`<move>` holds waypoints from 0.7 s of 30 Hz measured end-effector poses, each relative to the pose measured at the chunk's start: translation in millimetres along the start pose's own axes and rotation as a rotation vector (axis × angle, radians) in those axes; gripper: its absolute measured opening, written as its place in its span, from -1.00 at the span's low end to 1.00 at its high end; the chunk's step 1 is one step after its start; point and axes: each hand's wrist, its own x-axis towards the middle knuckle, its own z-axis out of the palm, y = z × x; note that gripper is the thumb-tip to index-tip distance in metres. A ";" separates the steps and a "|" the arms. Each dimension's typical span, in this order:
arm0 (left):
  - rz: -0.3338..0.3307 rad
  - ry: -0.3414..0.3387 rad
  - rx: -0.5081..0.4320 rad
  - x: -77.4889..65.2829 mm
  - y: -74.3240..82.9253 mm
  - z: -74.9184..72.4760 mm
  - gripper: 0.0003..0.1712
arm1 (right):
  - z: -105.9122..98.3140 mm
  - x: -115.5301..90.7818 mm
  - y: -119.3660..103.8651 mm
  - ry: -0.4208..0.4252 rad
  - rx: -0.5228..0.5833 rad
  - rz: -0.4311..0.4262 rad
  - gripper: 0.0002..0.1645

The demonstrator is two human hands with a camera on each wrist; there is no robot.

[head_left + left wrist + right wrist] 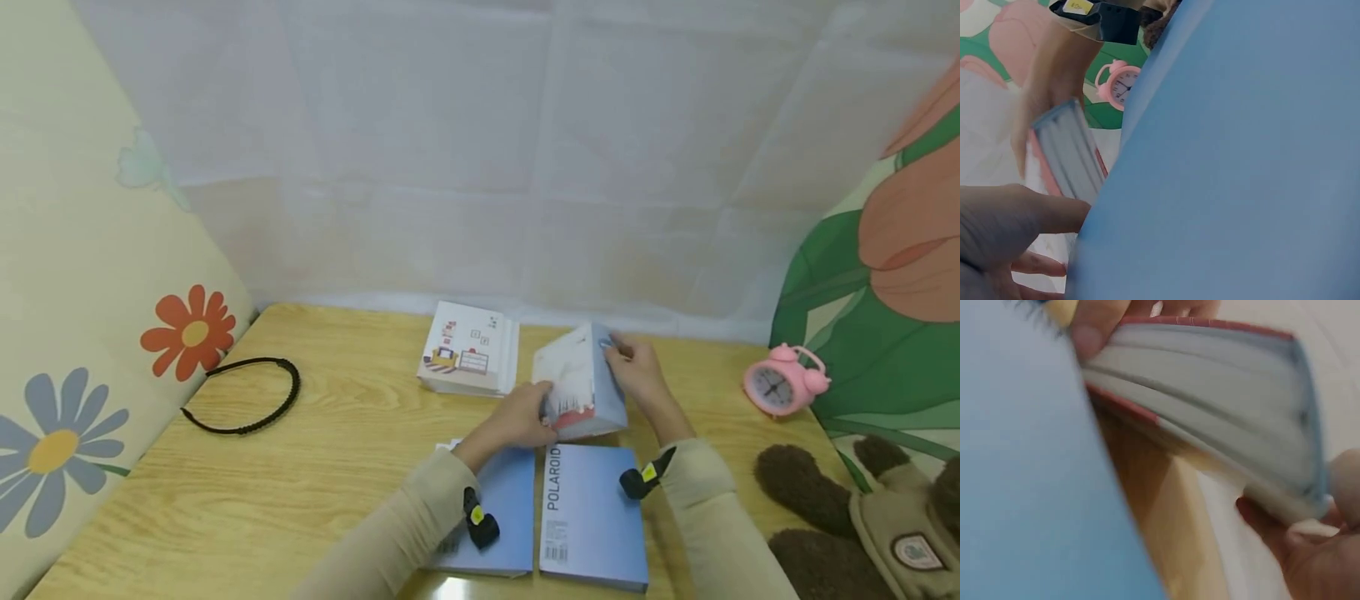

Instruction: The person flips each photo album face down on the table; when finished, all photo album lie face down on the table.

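Both hands hold a thick photo album (pixel 573 383) above the table, tilted, its blue spine toward the right. Its cover is white with a red patch low down, and its page edges show in the right wrist view. My left hand (pixel 521 417) grips the lower left edge, thumb on the cover. At the spine side, my right hand (pixel 641 379) holds the upper right edge. Just in front lie two blue albums: the right one (pixel 592 508) reads POLAROID, while the left one (pixel 510 500) is partly hidden by my left forearm.
Behind my left hand stands a stack of white picture-covered albums (pixel 465 346). A black headband (pixel 292 392) lies at the far left of the wooden table (pixel 300 500). To the right are a pink alarm clock (pixel 780 387) and a brown plush toy (pixel 892 525). A white cloth (pixel 450 167) hangs behind.
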 end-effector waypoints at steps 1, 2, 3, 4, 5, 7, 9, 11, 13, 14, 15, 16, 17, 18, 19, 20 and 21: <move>-0.007 0.005 0.033 1.1 0.0 1.0 -0.12 | -0.6 -0.9 1.9 -0.014 -0.056 0.017 -0.30; -0.018 0.009 0.067 2.4 0.4 2.1 -0.12 | -1.1 -1.9 3.6 -0.035 -0.113 0.037 -0.25; -0.026 0.012 0.103 3.6 1.1 3.5 -0.15 | -1.6 -3.1 5.1 -0.060 -0.166 0.057 -0.20; -0.029 0.014 0.143 5.4 1.6 4.9 -0.20 | -2.2 -4.3 6.6 -0.091 -0.215 0.079 -0.14; -0.035 0.015 0.189 7.3 2.7 6.0 -0.26 | -2.7 -5.7 7.8 -0.122 -0.254 0.100 -0.10; -0.043 0.014 0.284 11.2 6.9 6.4 -0.38 | -3.5 -6.7 10.4 -0.170 -0.312 0.100 -0.06; -0.054 0.010 0.373 14.7 11.5 6.3 -0.46 | -4.1 -7.1 12.1 -0.202 -0.367 0.094 -0.08; -0.070 0.005 0.430 17.9 15.9 5.8 -0.49 | -4.1 -6.9 13.9 -0.222 -0.407 0.093 -0.11; -0.080 0.001 0.449 19.9 17.9 5.2 -0.47 | -4.0 -6.5 14.5 -0.235 -0.435 0.096 -0.13; -0.079 -0.009 0.452 20.3 17.6 3.9 -0.48 | -4.0 -6.1 14.6 -0.242 -0.437 0.091 -0.13; -0.079 -0.022 0.432 20.0 16.6 1.0 -0.46 | -3.7 -6.0 13.6 -0.251 -0.429 0.086 -0.12; -0.077 -0.037 0.401 18.7 15.3 -3.3 -0.41 | -3.6 -6.0 12.5 -0.259 -0.414 0.079 -0.10; -0.078 -0.055 0.352 17.1 12.9 -9.1 -0.36 | -3.2 -5.5 10.4 -0.265 -0.406 0.068 -0.09; -0.072 -0.072 0.299 15.3 9.8 -16.7 -0.29 | -2.9 -3.9 8.0 -0.268 -0.403 0.040 -0.08; -0.070 -0.083 0.234 13.2 5.8 -25.7 -0.23 | -2.4 -2.3 4.7 -0.271 -0.404 0.010 -0.08; -0.070 -0.086 0.170 10.8 1.1 -35.4 -0.17 | -2.1 -0.1 0.4 -0.276 -0.410 -0.021 -0.08; -0.070 -0.077 0.105 8.5 -4.2 -45.8 -0.08 | -1.6 2.4 -4.8 -0.276 -0.417 -0.043 -0.08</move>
